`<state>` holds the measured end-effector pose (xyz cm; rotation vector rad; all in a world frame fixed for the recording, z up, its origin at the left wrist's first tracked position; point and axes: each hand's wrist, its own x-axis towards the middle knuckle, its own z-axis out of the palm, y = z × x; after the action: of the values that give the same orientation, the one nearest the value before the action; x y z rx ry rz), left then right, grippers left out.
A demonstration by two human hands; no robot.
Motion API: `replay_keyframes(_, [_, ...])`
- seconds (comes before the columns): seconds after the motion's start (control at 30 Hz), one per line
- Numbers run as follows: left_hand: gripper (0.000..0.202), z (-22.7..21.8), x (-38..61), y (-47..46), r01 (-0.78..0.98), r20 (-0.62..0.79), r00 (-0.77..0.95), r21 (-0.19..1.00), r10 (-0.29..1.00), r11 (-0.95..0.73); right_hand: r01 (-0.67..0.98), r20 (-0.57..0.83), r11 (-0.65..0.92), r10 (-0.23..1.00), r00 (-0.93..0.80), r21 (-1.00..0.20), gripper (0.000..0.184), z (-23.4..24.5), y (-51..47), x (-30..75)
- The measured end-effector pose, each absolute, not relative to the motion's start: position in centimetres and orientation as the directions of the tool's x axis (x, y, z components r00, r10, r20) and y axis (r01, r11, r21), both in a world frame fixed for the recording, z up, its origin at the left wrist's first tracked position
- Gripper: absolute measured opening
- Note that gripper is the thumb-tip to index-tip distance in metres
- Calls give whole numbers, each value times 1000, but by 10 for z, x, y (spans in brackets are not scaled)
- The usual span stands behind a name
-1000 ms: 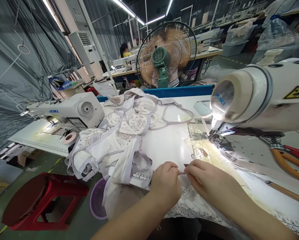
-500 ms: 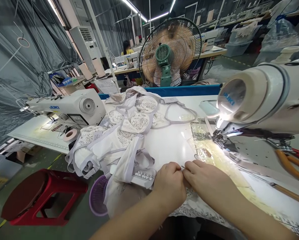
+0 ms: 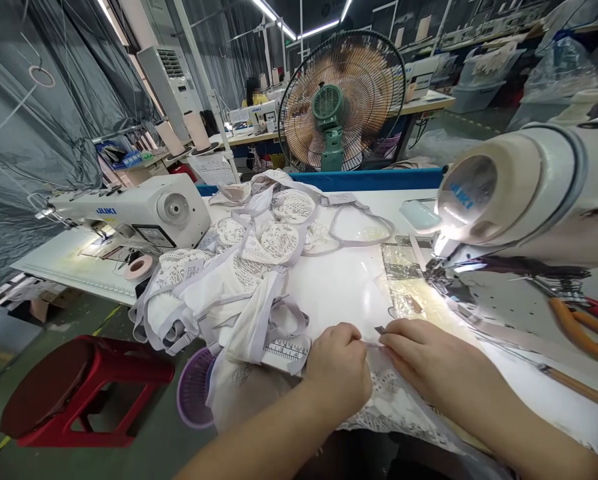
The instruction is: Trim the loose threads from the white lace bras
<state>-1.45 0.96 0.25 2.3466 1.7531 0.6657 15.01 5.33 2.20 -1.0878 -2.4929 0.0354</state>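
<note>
My left hand (image 3: 339, 373) and my right hand (image 3: 426, 360) meet at the near edge of the white table (image 3: 349, 287). Both pinch a thin white strap (image 3: 371, 343) stretched between their fingertips, with a small dark clip at my right fingers. Under my hands lies a white lace piece (image 3: 389, 400) that hangs over the table edge. A heap of white lace garments (image 3: 229, 280) with grey straps lies to the left of my left hand. The head of a white sewing machine (image 3: 519, 193) stands at the right, its needle area lit.
A second sewing machine (image 3: 143, 213) sits on the table at the left. A standing fan (image 3: 341, 100) is behind the table. A red stool (image 3: 79, 393) and a purple basket (image 3: 195, 393) stand on the floor at the left. Orange-handled pliers (image 3: 579, 327) lie at the right. Another person sits far back.
My two hands have drawn a little apart, so a short length of strap shows between them. The view has shifted slightly.
</note>
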Motion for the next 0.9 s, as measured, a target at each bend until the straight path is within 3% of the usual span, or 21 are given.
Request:
replay_keyframes(0.13, [19, 4, -15, 9, 874, 246, 220, 381, 944, -303, 681, 268, 723, 683, -679, -119, 26, 23, 53, 141])
replay_keyframes(0.37, [12, 13, -10, 10, 892, 250, 162, 378, 955, -250, 787, 111, 589, 808, -579, -182, 24, 20, 55, 139])
replay_keyframes(0.5, [9, 16, -10, 11, 898, 245, 186, 351, 952, -266, 801, 97, 548, 835, -542, -242, 21, 21, 54, 141])
replay_keyframes(0.73, [7, 10, -14, 11, 874, 260, 236, 364, 936, -322, 707, 316, 598, 801, -509, -378, 15, 20, 47, 150])
replay_keyframes(0.9, [8, 4, -16, 13, 827, 312, 265, 413, 913, -381, 624, 609, 743, 617, -498, -242, 15, 15, 33, 151])
